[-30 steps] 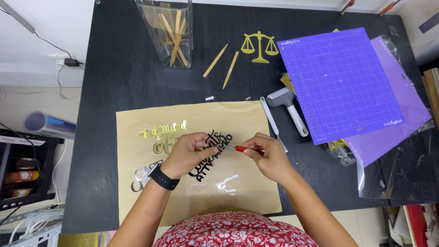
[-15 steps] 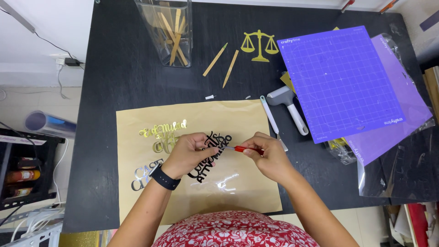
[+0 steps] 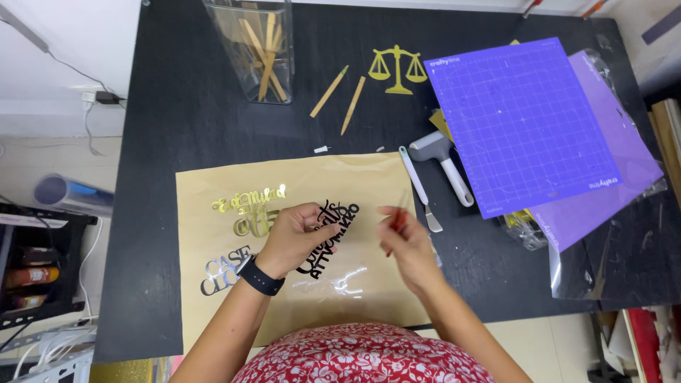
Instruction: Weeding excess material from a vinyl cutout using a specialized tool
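My left hand, with a black watch on the wrist, presses on a clear sheet bearing black cut-out lettering that lies on a tan paper sheet. My right hand holds a thin red-handled tool raised just right of the lettering. Gold cut-out lettering and silver lettering lie on the paper to the left of my left hand.
The black table also holds a clear container of wooden sticks, two loose sticks, a gold scales cut-out, a grey scraper, a white-handled spatula and purple cutting mats.
My right hand has swung the red tool from lying flat and pointing left at the lettering to standing more upright, a little further right. My left hand stays on the lettering.
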